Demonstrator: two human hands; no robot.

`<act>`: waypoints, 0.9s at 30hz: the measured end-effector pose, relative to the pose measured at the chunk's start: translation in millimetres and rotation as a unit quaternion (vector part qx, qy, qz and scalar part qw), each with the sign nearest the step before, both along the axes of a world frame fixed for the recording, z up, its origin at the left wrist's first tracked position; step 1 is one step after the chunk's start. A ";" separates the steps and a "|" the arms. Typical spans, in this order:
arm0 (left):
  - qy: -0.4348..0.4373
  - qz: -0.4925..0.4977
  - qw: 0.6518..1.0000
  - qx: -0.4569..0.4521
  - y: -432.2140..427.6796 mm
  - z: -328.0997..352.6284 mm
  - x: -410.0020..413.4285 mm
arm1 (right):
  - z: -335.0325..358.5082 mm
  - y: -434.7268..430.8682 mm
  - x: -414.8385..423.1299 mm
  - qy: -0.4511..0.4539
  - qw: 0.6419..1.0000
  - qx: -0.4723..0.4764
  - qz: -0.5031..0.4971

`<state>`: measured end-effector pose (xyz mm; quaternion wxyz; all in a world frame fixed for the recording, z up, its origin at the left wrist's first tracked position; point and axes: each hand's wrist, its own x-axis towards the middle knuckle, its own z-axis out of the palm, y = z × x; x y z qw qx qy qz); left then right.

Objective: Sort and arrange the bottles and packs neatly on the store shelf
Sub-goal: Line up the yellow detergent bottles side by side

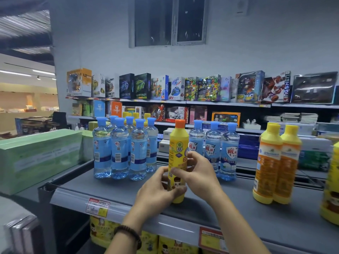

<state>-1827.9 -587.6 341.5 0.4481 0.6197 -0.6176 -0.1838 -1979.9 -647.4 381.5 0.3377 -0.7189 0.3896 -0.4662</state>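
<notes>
Mid-sort: holding the orange-capped yellow bottle (177, 153) near the shelf's (238, 208) front edge, ahead of the blue-capped clear bottles (119, 149), with left hand (159, 189) curled round its base and right hand (198, 171) round its label. Next, likely: face label forward, slide right toward the yellow-capped bottles (275, 162).

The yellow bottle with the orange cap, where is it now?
Head view, centre: the yellow bottle stands upright near the front of the shelf, held by the left hand and right hand, between blue-capped bottles clustered behind it.

Yellow bottle (178, 162) with orange cap; clear bottles (120, 149) with blue caps; grey shelf (113, 187).
</notes>
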 end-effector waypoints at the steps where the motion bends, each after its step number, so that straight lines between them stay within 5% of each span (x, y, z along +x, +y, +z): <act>1: -0.006 0.015 1.000 -0.009 1.4 -0.1 -3.4 | -0.5 3.0 1.2 0.000 1.000 -0.007 -0.026; 13: 0.014 0.002 0.995 -0.096 -4.1 -0.8 -41.8 | -1.1 18.6 -26.2 0.001 0.986 -0.093 -0.136; 27: 0.010 -0.092 0.981 -0.171 -28.9 15.9 -185.7 | 3.3 51.6 -186.6 -0.053 0.964 -0.131 -0.225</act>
